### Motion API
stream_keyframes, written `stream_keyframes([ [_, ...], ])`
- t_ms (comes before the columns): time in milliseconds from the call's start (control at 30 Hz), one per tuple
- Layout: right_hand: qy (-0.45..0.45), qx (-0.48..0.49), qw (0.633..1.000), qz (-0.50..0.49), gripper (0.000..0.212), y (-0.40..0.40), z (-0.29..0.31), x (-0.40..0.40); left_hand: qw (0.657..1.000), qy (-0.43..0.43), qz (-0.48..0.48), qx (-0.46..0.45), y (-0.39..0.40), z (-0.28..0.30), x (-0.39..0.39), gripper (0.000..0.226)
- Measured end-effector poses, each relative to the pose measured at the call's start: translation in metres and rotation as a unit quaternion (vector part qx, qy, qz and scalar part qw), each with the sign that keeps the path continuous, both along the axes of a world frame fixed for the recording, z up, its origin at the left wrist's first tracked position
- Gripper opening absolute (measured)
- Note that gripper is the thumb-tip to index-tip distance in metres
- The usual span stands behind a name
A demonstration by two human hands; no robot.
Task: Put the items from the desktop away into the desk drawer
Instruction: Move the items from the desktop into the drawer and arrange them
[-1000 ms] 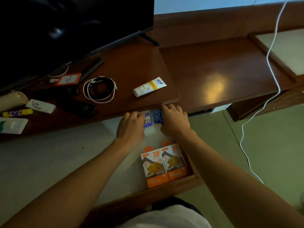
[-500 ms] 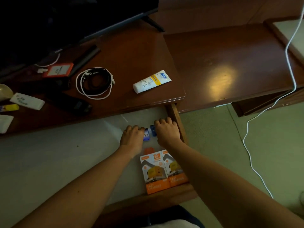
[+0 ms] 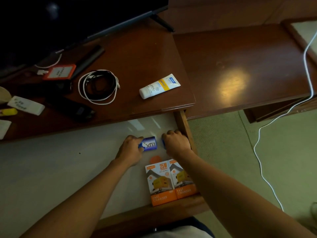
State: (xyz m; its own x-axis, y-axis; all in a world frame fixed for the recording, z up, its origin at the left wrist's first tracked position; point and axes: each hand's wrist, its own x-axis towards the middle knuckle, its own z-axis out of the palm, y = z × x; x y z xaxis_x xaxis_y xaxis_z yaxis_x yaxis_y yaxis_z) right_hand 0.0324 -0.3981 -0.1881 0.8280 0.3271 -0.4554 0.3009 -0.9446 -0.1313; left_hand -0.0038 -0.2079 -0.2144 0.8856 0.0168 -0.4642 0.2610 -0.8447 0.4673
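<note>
The desk drawer (image 3: pixel 184 127) is pulled out below the desktop, with a pale lining. Both of my hands are inside it. My left hand (image 3: pixel 131 149) grips the left end of a blue soap box (image 3: pixel 151 143) that lies flat on the lining. My right hand (image 3: pixel 176 143) covers a second blue item (image 3: pixel 163 143) next to the drawer's right wall; only its edge shows. Two orange charger boxes (image 3: pixel 169 182) lie side by side at the drawer's front. On the desktop lie a white and yellow tube (image 3: pixel 159 86) and a coil of cables (image 3: pixel 98 86).
A TV (image 3: pixel 68 19) stands at the back left. Around it on the desktop are an orange-framed card (image 3: pixel 59 72), a dark remote (image 3: pixel 89 57), a black device (image 3: pixel 75 109), a white remote (image 3: pixel 25 105) and a yellow marker (image 3: pixel 8 112). A white cord (image 3: pixel 262 127) hangs at the right.
Both hands have drawn back from under the desktop edge towards the drawer's middle, bringing the blue items with them. The soap box now shows its label.
</note>
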Motion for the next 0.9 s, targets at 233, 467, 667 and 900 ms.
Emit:
stream_keyframes([
  [233,0.000,0.025,1.000,-0.011,0.029,-0.005,-0.003,-0.003,1.000,-0.004,-0.003,-0.020,-0.017,-0.002,-0.001,0.054],
  [467,0.008,0.040,0.999,-0.019,0.029,-0.006,-0.005,-0.002,1.000,-0.004,0.003,-0.015,-0.029,-0.002,0.001,0.054],
  [667,0.021,0.017,1.000,-0.010,0.032,0.000,-0.003,0.001,0.999,0.011,0.017,-0.028,-0.028,-0.001,0.001,0.056],
  [900,-0.030,0.065,0.997,0.005,0.034,0.033,0.022,0.003,0.996,-0.040,0.074,-0.020,-0.001,0.024,-0.004,0.054],
])
